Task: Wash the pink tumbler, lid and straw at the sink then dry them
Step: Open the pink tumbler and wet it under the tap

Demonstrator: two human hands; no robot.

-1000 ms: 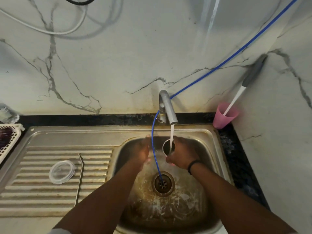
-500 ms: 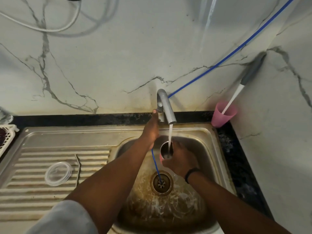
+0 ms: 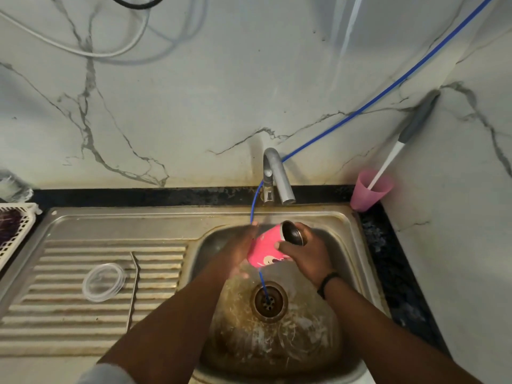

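Stainless steel forms the sink (image 3: 343,217), its basin at 6 o'clock and its ribbed drainboard at 9 o'clock. Above the drain (image 3: 268,300), both hands hold the pink tumbler (image 3: 266,250), tilted with its open mouth toward 1 o'clock. The left hand (image 3: 238,252) lies along the tumbler's left side; whether its fingers curl round the body cannot be told from this view. The right hand (image 3: 307,252) grips the rim end, fingers (image 3: 300,228) wrapped over the mouth and thumb across the pink wall. On the drainboard the clear lid (image 3: 104,282) lies flat, with the metal straw (image 3: 133,289) just beside it. No water shows at the tap (image 3: 278,178), at 12 o'clock. Judged from this layout, tumbler washing is in progress; lid, straw and all drying appear outstanding. A pink cup (image 3: 370,194) stands on the worktop at 2 o'clock.
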